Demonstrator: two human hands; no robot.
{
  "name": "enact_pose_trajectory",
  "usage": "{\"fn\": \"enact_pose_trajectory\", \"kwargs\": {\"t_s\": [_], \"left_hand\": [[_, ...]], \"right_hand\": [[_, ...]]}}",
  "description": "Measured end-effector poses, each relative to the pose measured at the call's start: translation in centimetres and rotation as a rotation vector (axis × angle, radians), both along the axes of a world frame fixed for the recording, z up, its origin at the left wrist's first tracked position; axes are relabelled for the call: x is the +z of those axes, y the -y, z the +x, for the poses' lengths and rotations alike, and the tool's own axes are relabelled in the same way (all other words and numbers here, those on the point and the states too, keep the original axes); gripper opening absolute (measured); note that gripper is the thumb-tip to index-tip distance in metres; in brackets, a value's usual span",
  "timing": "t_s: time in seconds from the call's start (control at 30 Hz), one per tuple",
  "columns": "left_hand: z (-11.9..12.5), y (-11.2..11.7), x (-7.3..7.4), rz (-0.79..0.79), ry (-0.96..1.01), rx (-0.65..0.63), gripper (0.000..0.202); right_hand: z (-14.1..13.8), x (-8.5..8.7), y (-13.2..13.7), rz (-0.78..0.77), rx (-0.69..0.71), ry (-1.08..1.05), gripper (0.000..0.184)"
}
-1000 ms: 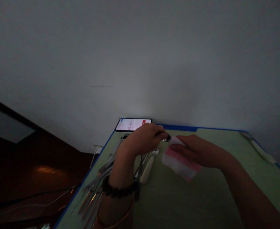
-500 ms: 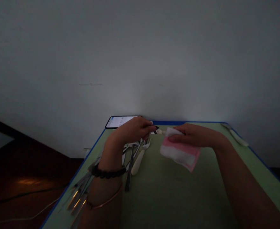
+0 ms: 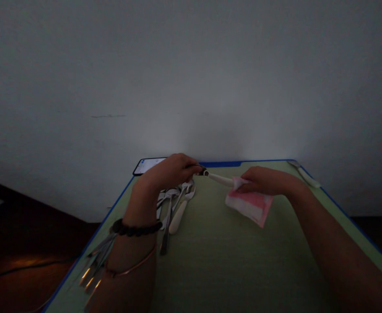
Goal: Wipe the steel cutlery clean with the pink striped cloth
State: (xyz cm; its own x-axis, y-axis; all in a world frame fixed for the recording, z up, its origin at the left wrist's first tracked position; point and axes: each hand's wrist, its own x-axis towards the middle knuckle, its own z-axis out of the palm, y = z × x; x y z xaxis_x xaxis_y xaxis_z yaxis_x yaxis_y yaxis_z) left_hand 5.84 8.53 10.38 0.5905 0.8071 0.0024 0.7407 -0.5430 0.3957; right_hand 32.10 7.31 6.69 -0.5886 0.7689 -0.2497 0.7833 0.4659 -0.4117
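My left hand (image 3: pixel 174 171) is closed on the metal end of a white-handled piece of cutlery (image 3: pixel 220 179). Fingers cover its head, so I cannot tell its kind. The utensil lies nearly level above the table, its handle pointing right. My right hand (image 3: pixel 265 180) pinches a pink and white cloth (image 3: pixel 250 205), which is folded around the far end of that handle. The cloth's lower corner hangs free. Below my left hand lies a loose pile of cutlery, with a white-handled fork (image 3: pixel 177 218) on its right side and a dark-ended utensil (image 3: pixel 165 237) beside it.
More cutlery (image 3: pixel 93 269) with shiny ends lies at the left, partly behind my left forearm. A phone (image 3: pixel 148 165) rests at the back left corner. Another white-handled utensil (image 3: pixel 308 177) lies at the back right edge. The green table (image 3: pixel 230 265) meets a grey wall (image 3: pixel 210 87).
My right hand and the cloth have drawn away from my left hand along the handle, baring more of it. The whole scene has shifted slightly left in view.
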Motion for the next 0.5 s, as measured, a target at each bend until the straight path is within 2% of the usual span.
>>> {"fn": "enact_pose_trajectory", "kwargs": {"t_s": [0.07, 0.13, 0.2, 0.27, 0.3, 0.4, 0.5], "left_hand": [[0.3, -0.2, 0.0, 0.066, -0.027, 0.018, 0.034], [0.9, -0.4, -0.1, 0.180, -0.044, 0.060, 0.033], [2.0, -0.5, -0.2, 0.295, -0.038, 0.104, 0.031], [3.2, -0.2, -0.2, 0.371, -0.008, 0.126, 0.031], [3.9, 0.1, -0.3, 0.399, 0.020, 0.129, 0.032], [5.8, 0.9, -0.6, 0.466, 0.153, 0.115, 0.033], [7.5, 1.4, -1.7, 0.476, 0.212, 0.021, 0.031]], "right_hand": [[0.8, -1.2, 0.5, 0.067, -0.059, -0.003, 0.045], [1.4, -2.5, 1.2, 0.072, -0.074, -0.070, 0.045], [1.8, -3.4, 1.8, 0.104, -0.123, -0.194, 0.056], [1.9, -3.9, 2.3, 0.198, -0.225, -0.351, 0.070], [1.9, -4.0, 2.4, 0.253, -0.275, -0.436, 0.071], [2.1, -3.9, 2.6, 0.380, -0.393, -0.681, 0.054], [2.9, -3.7, 3.1, 0.452, -0.555, -0.845, 0.048]]}}
